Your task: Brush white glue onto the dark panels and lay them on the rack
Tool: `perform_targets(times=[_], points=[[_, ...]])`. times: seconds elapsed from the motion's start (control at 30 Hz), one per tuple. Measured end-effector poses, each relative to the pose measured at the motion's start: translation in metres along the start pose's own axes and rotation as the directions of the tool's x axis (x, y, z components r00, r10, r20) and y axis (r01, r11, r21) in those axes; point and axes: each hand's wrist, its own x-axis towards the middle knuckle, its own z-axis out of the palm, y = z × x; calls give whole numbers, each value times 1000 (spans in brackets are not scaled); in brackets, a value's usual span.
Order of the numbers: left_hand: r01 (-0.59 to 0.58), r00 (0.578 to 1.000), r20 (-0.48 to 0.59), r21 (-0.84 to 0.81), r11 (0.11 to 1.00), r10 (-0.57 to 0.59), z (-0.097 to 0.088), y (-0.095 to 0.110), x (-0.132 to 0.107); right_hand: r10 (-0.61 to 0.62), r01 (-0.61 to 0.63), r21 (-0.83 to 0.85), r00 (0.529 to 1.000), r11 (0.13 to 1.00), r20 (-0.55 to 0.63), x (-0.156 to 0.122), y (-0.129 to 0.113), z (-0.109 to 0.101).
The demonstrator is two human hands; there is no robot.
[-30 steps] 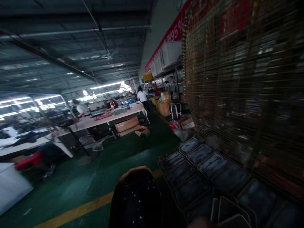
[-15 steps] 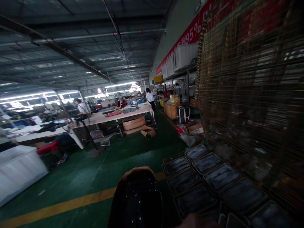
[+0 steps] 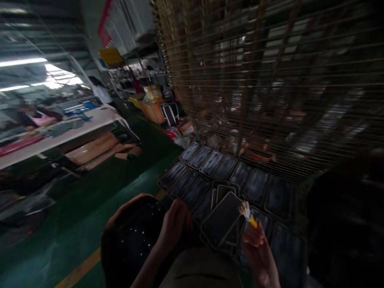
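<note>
My right hand (image 3: pixel 259 252) is closed on a small brush (image 3: pixel 248 213) with pale bristles and a yellow ferrule, its tip over a dark rectangular panel (image 3: pixel 223 224). My left hand (image 3: pixel 175 224) is curled at that panel's left edge; whether it grips the panel is unclear in the blur. Beneath and beyond lie several similar dark panels (image 3: pixel 210 166) laid in rows on a wire rack shelf. My knee in dark speckled cloth (image 3: pixel 133 240) fills the lower left.
A tall stack of wire rack shelves (image 3: pixel 270 80) rises on the right. A long white worktable (image 3: pixel 60 134) with cardboard underneath stands at left, a person seated behind it. Boxes and a bag (image 3: pixel 169 114) sit along the aisle. The green floor has a yellow line (image 3: pixel 79 270).
The view swung down and to the right. Both hands came into view, with the brush and a panel; earlier only the knee and a sliver of a hand showed.
</note>
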Motion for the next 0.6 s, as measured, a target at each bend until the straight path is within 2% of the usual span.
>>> perform_targets(times=[0.03, 0.1, 0.17, 0.27, 0.4, 0.53, 0.6], points=[[42, 999, 34, -4, 999, -42, 3, -8, -3, 35, -36, 8, 988, 999, 150, 5, -3, -6], [118, 990, 79, 11, 993, -118, 4, -20, -9, 117, -121, -12, 919, 993, 377, 11, -8, -18], [177, 978, 101, 69, 982, -183, 2, -28, -15, 159, -165, -26, 874, 986, 459, 12, -10, -27], [206, 964, 118, 242, 948, -239, -7, -42, -20, 179, -190, -33, 835, 981, 520, 9, -11, -32], [194, 954, 110, 480, 856, -279, -22, -66, -23, 194, -216, -28, 802, 976, 564, 7, -10, -31], [164, 946, 89, 696, 699, -311, -35, -86, -27, 229, -268, -19, 782, 963, 580, 9, -8, -32], [187, 921, 68, 785, 591, -383, -39, -88, -28, 238, -278, -18, 786, 961, 571, 10, -7, -33]])
